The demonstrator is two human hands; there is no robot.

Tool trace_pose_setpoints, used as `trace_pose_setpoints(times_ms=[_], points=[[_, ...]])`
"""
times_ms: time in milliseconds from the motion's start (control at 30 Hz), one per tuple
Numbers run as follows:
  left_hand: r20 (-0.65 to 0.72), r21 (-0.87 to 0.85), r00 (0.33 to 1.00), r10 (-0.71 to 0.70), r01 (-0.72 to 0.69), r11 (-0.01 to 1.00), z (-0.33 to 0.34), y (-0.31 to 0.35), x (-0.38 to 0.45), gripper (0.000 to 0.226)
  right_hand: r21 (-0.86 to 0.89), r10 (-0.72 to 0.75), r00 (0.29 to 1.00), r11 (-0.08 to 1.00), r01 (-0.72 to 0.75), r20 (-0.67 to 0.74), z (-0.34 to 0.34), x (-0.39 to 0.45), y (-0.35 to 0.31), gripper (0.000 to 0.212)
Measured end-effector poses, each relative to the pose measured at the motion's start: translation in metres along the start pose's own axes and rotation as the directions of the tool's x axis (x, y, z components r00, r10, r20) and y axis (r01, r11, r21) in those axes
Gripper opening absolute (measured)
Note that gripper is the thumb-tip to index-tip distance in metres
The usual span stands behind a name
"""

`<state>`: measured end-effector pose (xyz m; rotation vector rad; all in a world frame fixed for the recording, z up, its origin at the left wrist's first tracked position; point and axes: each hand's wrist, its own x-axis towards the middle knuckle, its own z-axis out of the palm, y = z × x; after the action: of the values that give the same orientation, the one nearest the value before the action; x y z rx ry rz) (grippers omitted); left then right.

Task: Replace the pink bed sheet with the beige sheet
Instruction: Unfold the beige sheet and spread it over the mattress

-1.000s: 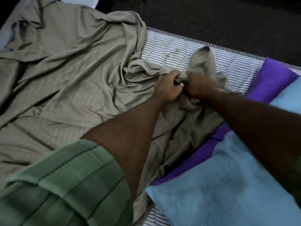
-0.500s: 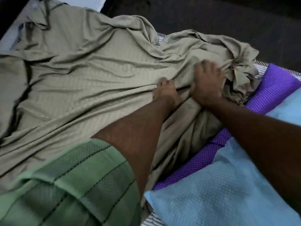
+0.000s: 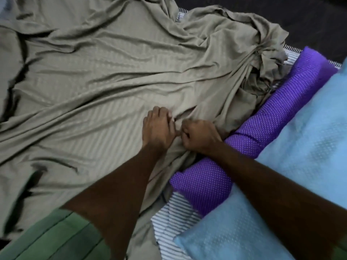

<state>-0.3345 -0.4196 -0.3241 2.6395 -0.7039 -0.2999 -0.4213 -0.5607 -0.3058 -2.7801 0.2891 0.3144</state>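
**Both hands bunched in the beige sheet**

The wrinkled beige sheet with a faint woven stripe [image 3: 105, 87] lies spread over most of the bed, heaped in a knot at its far right corner. The left hand [image 3: 156, 131] and right hand [image 3: 200, 137] sit side by side near the sheet's right edge, each with fingers curled tight round a fold of the cloth. Just beside them lies a purple bolster with white dots [image 3: 249, 136], and against that a pale blue textured pillow [image 3: 281, 184]. The grey-and-white striped mattress [image 3: 172, 218] shows under the sheet's near edge. No lettering or label can be read on anything.
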Motion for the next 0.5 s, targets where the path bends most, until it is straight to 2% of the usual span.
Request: trace_pose_setpoints(times_ms=[100, 167, 233, 300, 367, 433, 500], points=[[-0.02, 0.03, 0.997, 0.075, -0.075, 0.997, -0.009, -0.022, -0.06, 0.018, 0.049, 0.03, 0.999, 0.998, -0.032, 0.04, 0.007, -0.023, -0.004, 0.021], [-0.003, 0.05, 0.975, 0.224, -0.224, 0.973, -0.017, -0.03, -0.097, 0.023, -0.031, 0.003, 0.997, 1.0, -0.001, 0.072, 0.008, -0.032, -0.008, 0.031], [0.048, 0.103, 0.922, 0.384, -0.386, 0.917, -0.023, -0.034, -0.125, 0.028, -0.152, -0.02, 0.989, 0.988, 0.042, 0.147, 0.012, -0.041, -0.013, 0.053], [0.128, 0.171, 0.874, 0.469, -0.485, 0.857, -0.027, -0.037, -0.15, 0.033, -0.229, -0.011, 0.985, 0.972, 0.051, 0.173, 0.01, -0.054, -0.025, 0.061], [0.218, 0.229, 0.88, 0.422, -0.467, 0.854, -0.028, -0.039, -0.174, 0.043, -0.284, -0.019, 0.995, 0.958, 0.046, 0.096, 0.007, -0.066, -0.039, 0.053], [0.274, 0.285, 0.923, 0.27, -0.347, 0.894, -0.027, -0.042, -0.196, 0.061, -0.277, -0.031, 0.998, 0.96, 0.046, 0.057, 0.001, -0.079, -0.055, 0.04], [0.315, 0.385, 0.943, 0.107, -0.23, 0.894, -0.026, -0.042, -0.221, 0.07, -0.171, -0.04, 0.982, 0.983, 0.072, 0.183, 0.01, -0.094, -0.071, 0.043]])
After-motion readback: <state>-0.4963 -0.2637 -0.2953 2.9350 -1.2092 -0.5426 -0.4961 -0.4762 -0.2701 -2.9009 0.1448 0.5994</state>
